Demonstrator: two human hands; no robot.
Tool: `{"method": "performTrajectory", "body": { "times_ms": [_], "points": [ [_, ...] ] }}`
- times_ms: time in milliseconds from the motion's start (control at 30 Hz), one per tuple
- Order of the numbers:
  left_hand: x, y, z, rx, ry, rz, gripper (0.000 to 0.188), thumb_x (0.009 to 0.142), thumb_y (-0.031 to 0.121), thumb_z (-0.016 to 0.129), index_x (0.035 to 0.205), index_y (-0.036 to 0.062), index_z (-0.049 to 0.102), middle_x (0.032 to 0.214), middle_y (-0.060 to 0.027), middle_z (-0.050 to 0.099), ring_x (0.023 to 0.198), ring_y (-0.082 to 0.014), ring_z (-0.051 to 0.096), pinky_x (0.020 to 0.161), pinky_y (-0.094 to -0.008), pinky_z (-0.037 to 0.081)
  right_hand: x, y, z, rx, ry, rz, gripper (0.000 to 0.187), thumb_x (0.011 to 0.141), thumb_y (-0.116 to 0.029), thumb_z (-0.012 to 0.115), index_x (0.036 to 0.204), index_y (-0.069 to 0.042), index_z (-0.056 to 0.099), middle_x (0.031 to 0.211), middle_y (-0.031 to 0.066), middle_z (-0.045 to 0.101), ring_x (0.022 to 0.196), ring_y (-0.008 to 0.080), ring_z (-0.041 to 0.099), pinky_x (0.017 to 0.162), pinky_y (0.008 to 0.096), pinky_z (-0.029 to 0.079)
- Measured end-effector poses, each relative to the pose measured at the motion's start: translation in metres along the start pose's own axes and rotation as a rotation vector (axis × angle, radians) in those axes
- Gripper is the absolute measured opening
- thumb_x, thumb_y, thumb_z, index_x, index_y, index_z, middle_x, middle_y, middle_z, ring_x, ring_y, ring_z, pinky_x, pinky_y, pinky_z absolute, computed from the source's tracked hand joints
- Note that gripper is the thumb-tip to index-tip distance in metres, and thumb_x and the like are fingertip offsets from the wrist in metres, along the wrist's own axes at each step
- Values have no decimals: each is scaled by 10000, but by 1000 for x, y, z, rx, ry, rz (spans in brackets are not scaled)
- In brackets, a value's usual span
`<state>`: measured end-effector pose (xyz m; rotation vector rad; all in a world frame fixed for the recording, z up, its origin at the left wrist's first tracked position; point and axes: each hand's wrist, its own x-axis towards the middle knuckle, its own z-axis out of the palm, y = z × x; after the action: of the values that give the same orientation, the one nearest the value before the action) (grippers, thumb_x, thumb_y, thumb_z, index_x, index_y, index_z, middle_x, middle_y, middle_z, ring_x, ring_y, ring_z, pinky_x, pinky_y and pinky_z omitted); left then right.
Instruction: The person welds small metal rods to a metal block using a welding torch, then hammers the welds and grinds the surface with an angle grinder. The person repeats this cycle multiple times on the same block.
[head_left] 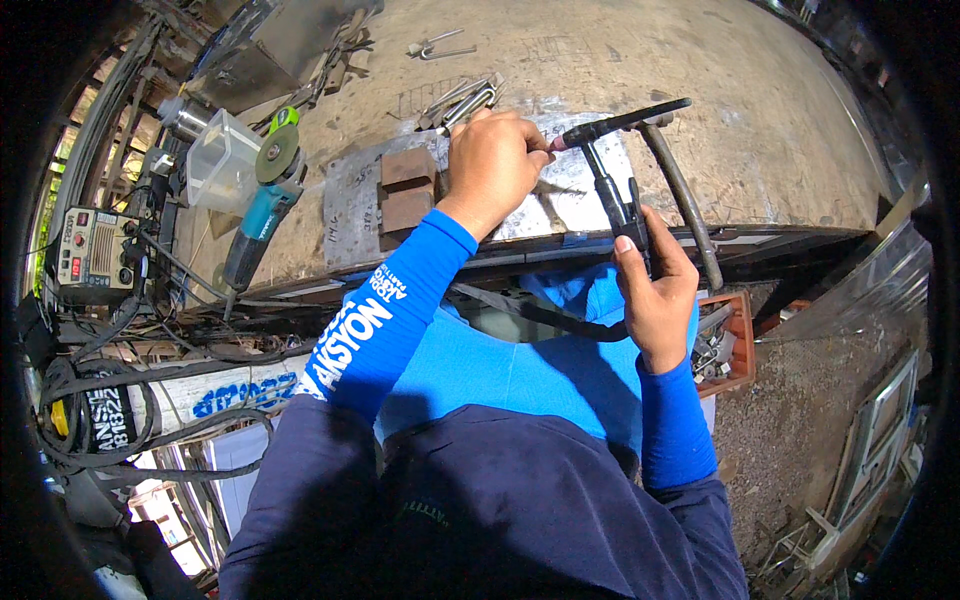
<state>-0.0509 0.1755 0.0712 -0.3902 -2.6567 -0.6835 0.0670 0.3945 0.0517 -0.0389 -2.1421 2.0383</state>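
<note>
Right hand: my right hand (655, 290) is wrapped tight around the black handle of the welding torch (612, 170), thumb up along the grip, just off the near edge of the desk (780, 120).
Left hand: my left hand (492, 165) is over the desk, fingers pinched narrow on the pinkish tip at the head of the torch; I cannot tell whether it holds anything besides that tip.
Torch position: I see its head above the grey steel plate (350, 200), its handle running down towards me and a black hose (540, 315) trailing from it across my front.
Beside my left hand: two brown metal blocks (407, 185) sit on the plate, one right behind the other, just left of my wrist.
Further left: a teal angle grinder (262, 200) lies on the desk with its disc up, next to a clear plastic tub (218, 160).
Right of torch: a dark bent bar (685, 200) runs from the desk top down over the near edge.
Far left: a welding machine (95, 250) with cables sits off the desk.
</note>
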Motion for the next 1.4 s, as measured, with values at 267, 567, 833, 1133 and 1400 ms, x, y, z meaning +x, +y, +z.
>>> {"method": "performTrajectory", "body": {
  "times_ms": [267, 567, 833, 1133, 1400],
  "points": [
    [-3, 0, -4, 78, -69, 17, 173, 812, 273, 856, 872, 111, 845, 958, -34, 772, 1034, -302, 668, 936, -466, 500, -3, -4, -6, 65, 37, 90, 460, 991, -64, 750, 1409, 86, 631, 1026, 46, 718, 854, 76, 615, 752, 233, 514],
    [-6, 4, 13, 153, 74, 139, 451, 809, 335, 871, 1205, 132, 801, 1193, -73, 762, 1156, -328, 626, 1005, -504, 456, -6, 5, -13, 91, 80, 87, 491, 998, -82, 756, 1435, 87, 610, 1000, 37, 710, 777, 57, 588, 657, 215, 474],
    [2, 11, 18, -69, -55, 34, 176, 792, 260, 879, 931, 156, 848, 937, -43, 787, 1048, -308, 658, 947, -499, 450, -8, 0, -18, 156, 109, 123, 491, 1005, -117, 758, 1439, 61, 614, 907, 7, 682, 642, 34, 525, 530, 210, 391],
    [-19, 1, 6, -74, 125, 166, 140, 746, 172, 839, 851, 92, 795, 905, -79, 767, 963, -327, 689, 867, -487, 531, -70, 18, -101, 178, 809, 290, 391, 1118, -376, 540, 1246, -20, 641, 1070, 90, 708, 876, 160, 697, 708, 307, 586],
    [-124, 47, -15, -386, 82, 573, 223, 769, 168, 730, 987, 166, 778, 981, 28, 725, 979, -231, 636, 891, -448, 465, -240, 182, -242, 456, 534, 1189, 499, 998, -594, 649, 1203, -143, 715, 938, 1, 732, 623, 181, 599, 487, 318, 413]
  ]
}}
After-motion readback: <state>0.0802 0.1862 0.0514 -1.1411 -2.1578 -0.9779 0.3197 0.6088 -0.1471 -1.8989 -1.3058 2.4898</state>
